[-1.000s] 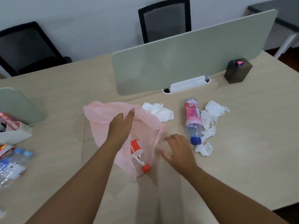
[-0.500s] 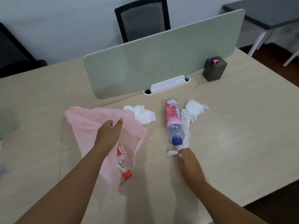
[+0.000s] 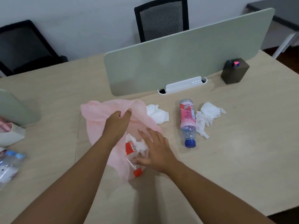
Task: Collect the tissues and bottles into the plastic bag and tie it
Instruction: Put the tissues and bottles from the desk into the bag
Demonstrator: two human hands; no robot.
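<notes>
A pink plastic bag (image 3: 97,117) lies on the table. My left hand (image 3: 117,125) pinches its upper edge and holds the mouth up. Inside the bag rest a clear bottle (image 3: 131,152) with a red label and red cap, and a crumpled white tissue (image 3: 142,147). My right hand (image 3: 155,151) is at the bag's mouth, fingers spread, just beside that tissue. A white tissue (image 3: 157,113) lies right of the bag. Farther right lies a pink-labelled bottle (image 3: 187,122) with a blue cap, with more tissues (image 3: 208,117) against it.
A green divider panel (image 3: 186,62) stands behind the bag, with a white socket strip (image 3: 182,84) at its base. A dark box (image 3: 234,71) sits at the right. Bottles (image 3: 8,165) and a white holder (image 3: 11,135) are at the left edge. Black chairs stand behind the table.
My right hand picked up a tissue near the blue-capped bottle and carried it left into the bag, where it has let go. My left hand keeps hold of the bag's edge.
</notes>
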